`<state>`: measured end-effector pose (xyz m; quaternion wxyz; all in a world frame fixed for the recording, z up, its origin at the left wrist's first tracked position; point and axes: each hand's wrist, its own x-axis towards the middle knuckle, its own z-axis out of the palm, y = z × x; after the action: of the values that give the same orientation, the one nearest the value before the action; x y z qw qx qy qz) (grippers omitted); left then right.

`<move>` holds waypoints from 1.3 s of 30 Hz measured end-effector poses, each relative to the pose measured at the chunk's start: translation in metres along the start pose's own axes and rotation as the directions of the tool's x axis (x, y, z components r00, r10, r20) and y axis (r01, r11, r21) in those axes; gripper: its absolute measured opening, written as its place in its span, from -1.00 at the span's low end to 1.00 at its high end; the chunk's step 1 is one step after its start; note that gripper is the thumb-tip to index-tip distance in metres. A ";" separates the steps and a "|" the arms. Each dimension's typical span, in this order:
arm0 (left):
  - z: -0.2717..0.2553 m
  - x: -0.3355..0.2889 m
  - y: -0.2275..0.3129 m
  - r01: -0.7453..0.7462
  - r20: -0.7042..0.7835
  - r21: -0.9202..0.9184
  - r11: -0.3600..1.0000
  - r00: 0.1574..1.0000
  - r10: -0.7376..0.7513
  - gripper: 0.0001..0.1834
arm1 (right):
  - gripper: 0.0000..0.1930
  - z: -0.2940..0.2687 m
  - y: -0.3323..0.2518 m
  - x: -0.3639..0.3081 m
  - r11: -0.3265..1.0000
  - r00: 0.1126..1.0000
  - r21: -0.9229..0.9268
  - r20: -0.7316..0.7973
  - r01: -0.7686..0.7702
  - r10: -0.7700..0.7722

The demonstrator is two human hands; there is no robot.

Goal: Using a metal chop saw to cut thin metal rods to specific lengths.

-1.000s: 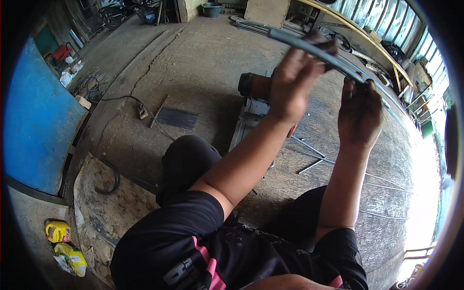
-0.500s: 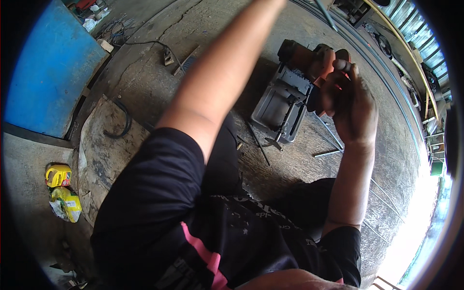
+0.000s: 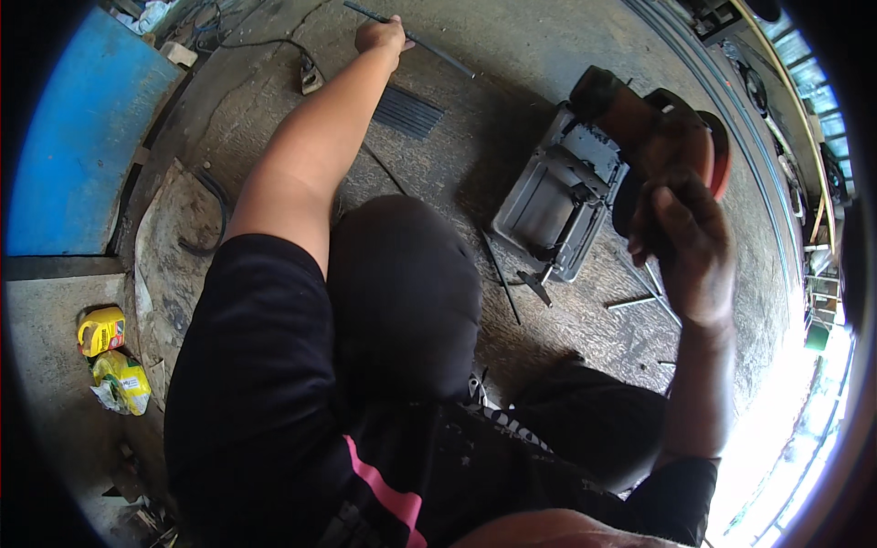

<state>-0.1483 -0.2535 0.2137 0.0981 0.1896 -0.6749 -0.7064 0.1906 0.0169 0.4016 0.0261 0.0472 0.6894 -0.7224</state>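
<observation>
My left hand (image 3: 382, 36), at the end of an outstretched arm, is closed around a thin dark metal bar (image 3: 448, 64) held slantwise above the floor. Just below it, a neat row of short dark bars (image 3: 408, 111) lies on the concrete. To the right stands an orange and black chop saw (image 3: 671, 137) on a grey metal base with a clamp screw (image 3: 559, 251). My right hand (image 3: 687, 242) is raised in front of the saw head, its fingers curled; whether it grips the saw's handle is hidden.
Cut metal pieces (image 3: 632, 301) and a thin dark rod (image 3: 499, 274) lie around the saw base. A power socket block (image 3: 311, 78) with a cable sits at the upper left. Long bars (image 3: 731, 119) run along the right. A yellow jug (image 3: 100, 331) stands far left.
My left arm has swung left, away from the far side of the saw, bringing the bar over beside the short bars. My right hand's fingers have curled in more. The view has shifted.
</observation>
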 end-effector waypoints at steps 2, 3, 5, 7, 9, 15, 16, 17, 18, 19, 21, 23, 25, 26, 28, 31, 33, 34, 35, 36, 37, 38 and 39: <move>0.005 0.014 -0.027 0.070 -0.003 0.110 0.992 0.998 -0.070 -0.59 | -0.82 -0.005 -0.009 0.032 0.949 0.992 -0.314 0.122 0.034 0.005; 0.001 0.031 -0.043 0.084 0.004 0.199 0.976 0.996 -0.087 -0.57 | -0.80 -0.002 -0.016 0.051 0.888 0.987 -0.455 0.163 0.069 0.007; -0.002 0.057 -0.074 0.120 -0.009 0.300 0.946 0.992 -0.122 -0.54 | -0.76 -0.004 -0.024 0.102 0.776 0.949 -0.598 0.316 0.200 -0.001; 0.007 0.075 -0.103 0.101 -0.035 0.292 0.951 0.995 -0.095 -0.50 | -0.75 -0.008 -0.026 0.161 0.698 0.914 -0.657 0.405 0.285 0.008; 0.020 0.081 -0.129 0.134 -0.044 0.320 0.938 0.991 -0.127 -0.48 | -0.74 0.001 -0.018 0.219 0.605 0.896 -0.715 0.445 0.350 0.008; 0.024 0.120 -0.183 0.186 -0.083 0.384 0.904 0.983 -0.166 -0.47 | -0.66 0.080 0.064 0.372 0.418 0.739 -0.866 0.468 0.274 0.484; 0.018 0.125 -0.190 0.197 -0.083 0.391 0.899 0.980 -0.179 -0.49 | -0.67 0.089 0.084 0.391 0.434 0.690 -0.828 0.546 0.355 0.475; 0.019 0.136 -0.194 0.174 -0.066 0.347 0.922 0.985 -0.161 -0.51 | -0.68 0.099 0.108 0.413 0.249 0.703 -0.821 0.570 0.514 0.426; 0.029 0.137 -0.198 0.235 -0.079 0.294 0.927 0.972 -0.221 -0.53 | -0.68 0.105 0.145 0.436 0.046 0.704 -0.776 0.594 0.629 0.389; 0.033 0.134 -0.200 0.243 -0.096 0.246 0.938 0.969 -0.226 -0.53 | -0.68 0.109 0.181 0.451 0.054 0.695 -0.772 0.598 0.633 0.400; 0.044 0.128 -0.202 0.256 -0.110 0.193 0.947 0.965 -0.238 -0.53 | -0.73 0.102 0.238 0.469 -0.125 0.603 -0.602 0.718 0.789 0.349; 0.031 0.130 -0.203 0.340 -0.068 0.215 0.915 0.940 -0.334 -0.53 | -0.72 0.115 0.279 0.466 -0.009 0.715 -0.767 0.593 0.641 0.371; 0.024 0.136 -0.204 0.375 -0.050 0.200 0.905 0.926 -0.373 -0.53 | -0.71 0.124 0.306 0.459 0.080 0.803 -0.894 0.432 0.440 0.411; 0.023 0.136 -0.205 0.412 -0.023 0.181 0.893 0.910 -0.415 -0.53 | -0.71 0.126 0.317 0.451 0.160 0.854 -0.926 0.378 0.343 0.359; 0.025 0.137 -0.206 0.442 -0.033 0.183 0.878 0.896 -0.444 -0.55 | -0.72 0.129 0.334 0.449 0.242 0.897 -0.941 0.307 0.236 0.319; 0.018 0.144 -0.215 0.442 -0.053 0.144 0.885 0.897 -0.439 -0.59 | -0.74 0.134 0.344 0.453 0.310 0.919 -0.941 0.235 0.134 0.316; 0.004 0.155 -0.219 0.485 0.046 0.189 0.854 0.864 -0.501 -0.63 | -0.76 0.140 0.344 0.455 0.320 0.907 -0.942 0.223 0.106 0.356; 0.001 0.158 -0.221 0.484 0.041 0.190 0.854 0.865 -0.499 -0.63 | -0.76 0.143 0.347 0.455 0.323 0.907 -0.940 0.228 0.110 0.355; 0.003 0.155 -0.217 0.484 0.045 0.268 0.833 0.858 -0.512 -0.65 | -0.76 0.142 0.351 0.455 0.307 0.918 -0.943 0.230 0.129 0.322; 0.006 0.154 -0.212 0.480 0.046 0.345 0.807 0.850 -0.525 -0.66 | -0.75 0.142 0.355 0.455 0.291 0.929 -0.945 0.234 0.148 0.288; 0.008 0.156 -0.209 0.480 0.049 0.346 0.806 0.849 -0.526 -0.66 | -0.75 0.141 0.359 0.457 0.290 0.929 -0.946 0.231 0.145 0.289; 0.005 0.157 -0.207 0.452 0.067 0.408 0.793 0.851 -0.520 -0.66 | -0.76 0.143 0.360 0.457 0.297 0.926 -0.946 0.222 0.129 0.306; 0.004 0.159 -0.206 0.422 0.086 0.469 0.776 0.852 -0.516 -0.66 | -0.77 0.146 0.361 0.457 0.302 0.922 -0.947 0.213 0.113 0.324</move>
<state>-0.2700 -0.2986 -0.0115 -0.1985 0.2939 -0.7516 -0.5562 -0.2313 -0.1336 0.0019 0.2252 -0.0662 0.9571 -0.1697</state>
